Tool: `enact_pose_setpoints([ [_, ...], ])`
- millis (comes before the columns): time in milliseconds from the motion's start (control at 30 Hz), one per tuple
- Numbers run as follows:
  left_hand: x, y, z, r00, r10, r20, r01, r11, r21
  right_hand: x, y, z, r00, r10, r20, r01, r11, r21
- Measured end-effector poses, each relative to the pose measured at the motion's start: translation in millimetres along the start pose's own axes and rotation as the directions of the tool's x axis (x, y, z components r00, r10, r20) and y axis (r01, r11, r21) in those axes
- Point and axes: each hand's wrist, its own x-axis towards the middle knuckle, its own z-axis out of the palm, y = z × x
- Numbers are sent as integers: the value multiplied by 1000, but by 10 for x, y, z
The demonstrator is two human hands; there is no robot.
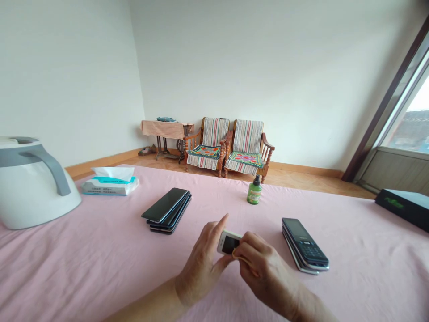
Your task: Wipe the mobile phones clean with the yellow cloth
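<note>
A small white mobile phone [229, 243] with a dark screen is held up between my hands, above the pink cloth [127, 268]. My left hand [206, 259] grips the phone at its left end, thumb below and fingers along the upper edge. Curled over the right end of the phone is my right hand [259, 264], its fingers closed on a thin yellowish cord [241, 258]. The hand hides that end of the phone and most of the cord. To the right lies a stack of keypad phones [304, 243]; to the left, a stack of dark smartphones [169, 210].
A white and grey jug [30, 188] and a tissue pack [109, 183] stand at the left. Behind my hands is a green spray bottle [254, 192]. A black box [402, 208] sits at the right edge. Two wooden chairs [246, 138] stand beyond the table.
</note>
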Motion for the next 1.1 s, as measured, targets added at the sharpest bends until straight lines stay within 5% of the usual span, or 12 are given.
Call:
enact_pose_setpoints([
  [233,41,-78,-59,998,-9,-56,12,998,62,-4,82,-3,993,-66,96,89,965,-248],
  [533,-2,-104,-50,999,32,26,-35,993,116,-44,125,104,995,-12,102,26,990,-141],
  [700,-1,-105,-52,997,69,39,-75,981,178,-26,82,23,986,125,-106,-124,992,19],
  [833,-6,-98,-48,993,105,49,-115,958,263,-114,153,-42,896,311,-317,-325,946,9],
  [1100,-20,-69,-33,985,158,66,-170,946,277,-201,116,170,895,253,-367,-298,952,-70],
])
